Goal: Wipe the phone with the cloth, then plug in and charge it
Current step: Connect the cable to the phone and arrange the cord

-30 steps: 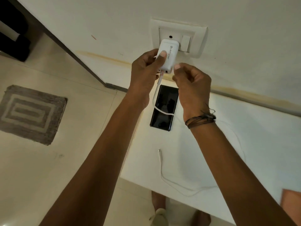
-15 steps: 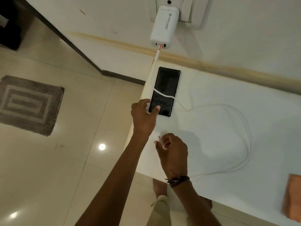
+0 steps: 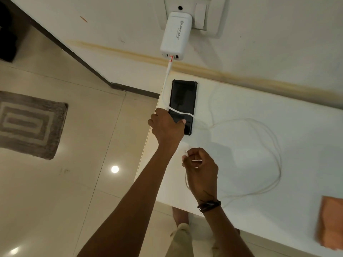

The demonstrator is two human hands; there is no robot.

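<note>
From the head camera, the black rectangular phone in its dark case (image 3: pixel 182 106) lay screen-up on the white desk (image 3: pixel 259 164), near the desk's left edge and just below the wall socket. The left hand (image 3: pixel 167 125) was closed over the phone's near left corner, thumb pressed on the glass, gripping it. The right hand (image 3: pixel 200 166) sat nearer the person, pinched shut on the free plug end of the thin white charging cable (image 3: pixel 274 145), the metal tip poking out toward the phone. The white multi-port wall charger (image 3: pixel 175 36) was already seated in the socket plate (image 3: pixel 204 19), and the cable dropped from it, crossed the phone's screen and ran in a wide loop over the desk to the right hand. An orange-brown cloth (image 3: pixel 330 221) lay well apart at the desk's right edge. The risks, as I judged them: the phone lay close to the desk's edge, so a pull by the left hand could have slid it off toward the tiled floor (image 3: pixel 65 182) — and the strand lying across the screen could have snagged as the phone was lifted, tugging at the charger. The port could not be seen, so a plug offered at a slant might have scraped the case instead of seating.
</note>
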